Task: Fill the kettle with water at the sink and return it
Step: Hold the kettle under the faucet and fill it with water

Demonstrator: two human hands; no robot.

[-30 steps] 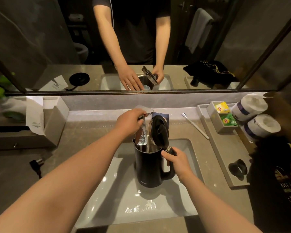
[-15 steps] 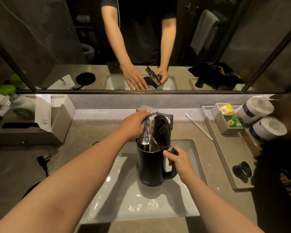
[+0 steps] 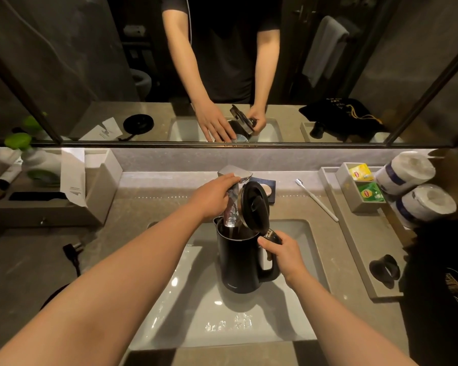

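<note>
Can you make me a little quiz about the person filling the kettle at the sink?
1. True or false: the lid of the black kettle is closed.
2. Which hand holds the kettle's handle? A) left hand B) right hand C) neither
3. Fill in: the white toothbrush lies on the counter to the ______ of the sink.

Key
1. False: the lid stands open, with the faucet running water into the kettle.
2. B: the left hand is on the faucet.
3. Right.
</note>
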